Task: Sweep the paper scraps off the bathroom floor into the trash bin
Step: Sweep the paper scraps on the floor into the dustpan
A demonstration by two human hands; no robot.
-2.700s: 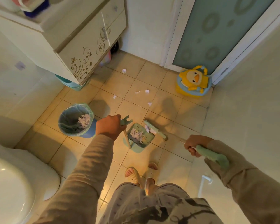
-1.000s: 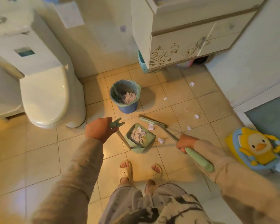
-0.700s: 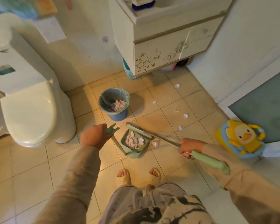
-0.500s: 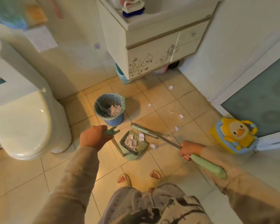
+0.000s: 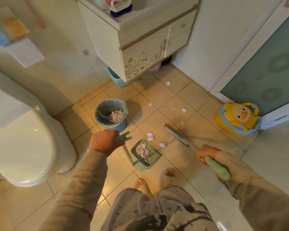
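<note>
Okay, so your left grip (image 5: 105,142) is wrapped round the forked top of the dustpan handle (image 5: 123,137). The dustpan (image 5: 154,156) sits on the floor (image 5: 157,117) at 12 o'clock from your slippers (image 5: 143,186), with a heap of paper scraps (image 5: 142,151) piled in it. Your right grip (image 5: 206,153) is curled tight round the green broom handle (image 5: 217,167). The broom head (image 5: 175,135) is down by the tiles at roughly 2 o'clock from the dustpan, with a gap between the two. Can't tell if the bristles actually touch the floor.

The trash bin (image 5: 122,125) stands at 11 o'clock from the dustpan, near your left grip. It's got a bag liner and there's torn paper in it already.

There are loose scraps (image 5: 150,136) on the floor just off the pan's mouth, between it and the broom head. A few more are scattered farther out around 12 to 1 o'clock, and the farthest scrap (image 5: 168,83) lies near the foot of the sink cabinet (image 5: 140,47). The toilet (image 5: 23,147) is over at 9 o'clock, and a yellow duck potty (image 5: 238,117) sits at 3 o'clock by the door (image 5: 265,64).
</note>
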